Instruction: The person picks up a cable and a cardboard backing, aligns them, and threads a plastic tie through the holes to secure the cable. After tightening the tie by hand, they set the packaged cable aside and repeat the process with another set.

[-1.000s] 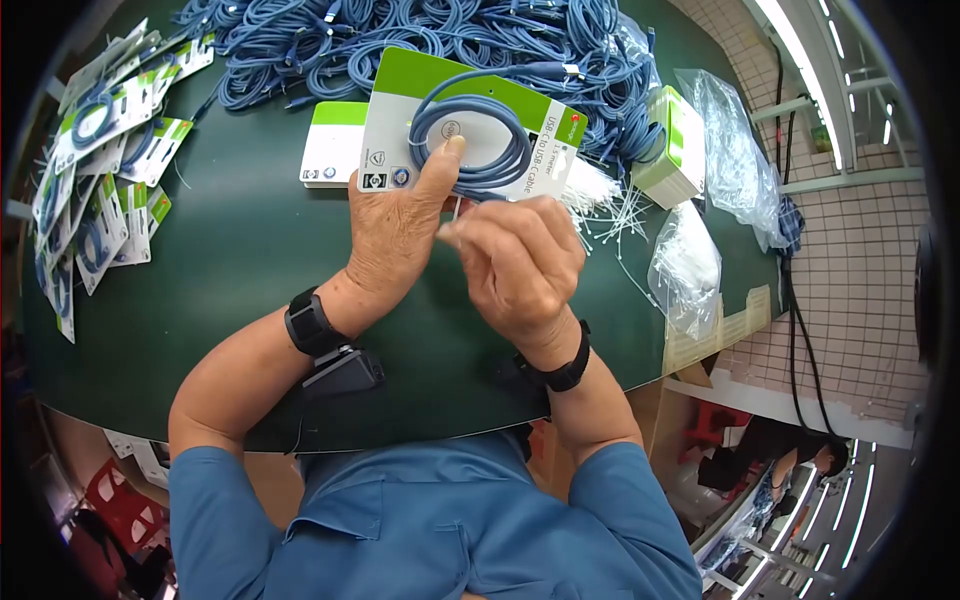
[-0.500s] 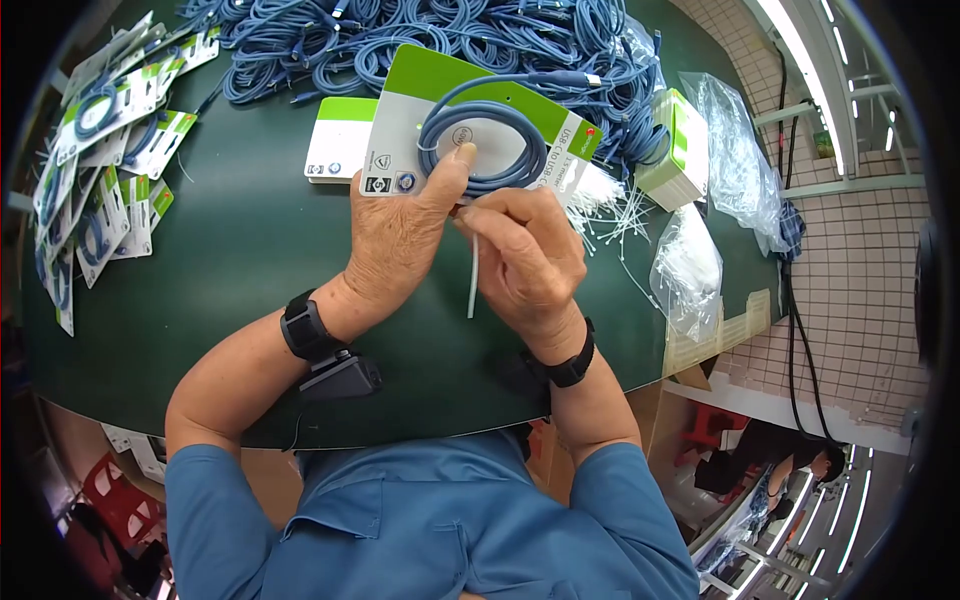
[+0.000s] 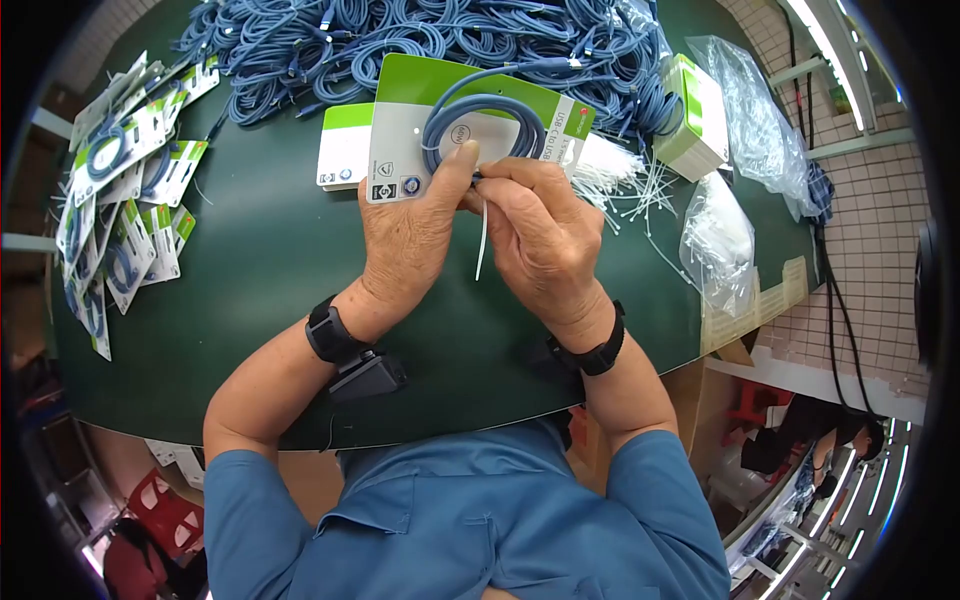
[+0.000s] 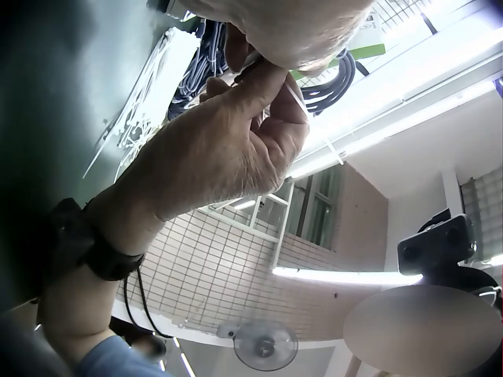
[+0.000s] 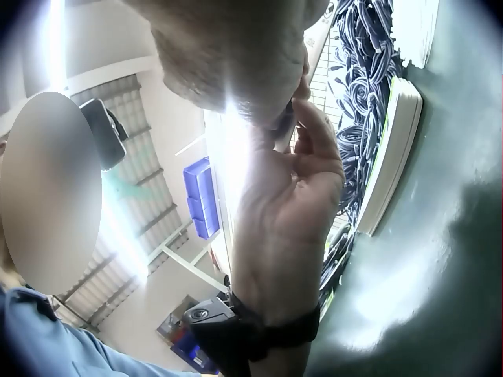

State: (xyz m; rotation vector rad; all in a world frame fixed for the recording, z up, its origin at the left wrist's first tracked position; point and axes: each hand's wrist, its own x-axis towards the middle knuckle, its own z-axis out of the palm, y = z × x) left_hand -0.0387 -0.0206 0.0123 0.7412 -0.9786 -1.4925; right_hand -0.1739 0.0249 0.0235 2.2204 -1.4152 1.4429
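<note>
My left hand [image 3: 405,245] holds up a green and white USB-C cable card [image 3: 398,125], its thumb pressing a coil of blue cable [image 3: 433,140] against the card's front. The coil's connector end reaches over the card's upper right corner. Close to that thumb, at the card's lower edge, my right hand [image 3: 550,235] pinches with thumb and forefinger. A white cable tie [image 3: 483,245] hangs down beside those fingertips; its upper end is hidden. In the left wrist view the fingers of the right hand [image 4: 212,149] are bent in against the left hand.
Behind the card lies a heap of blue cables [image 3: 400,40], with a stack of cards [image 3: 343,150] in front. Loose cable ties [image 3: 612,170], a block of cards [image 3: 690,115] and a bag of ties [image 3: 718,245] lie right. Carded cables [image 3: 130,150] pile up left.
The white tie's tail now hangs below the card, where a second ago only a short bit showed near the right fingertips. The right fingers have closed in beside the left thumb.
</note>
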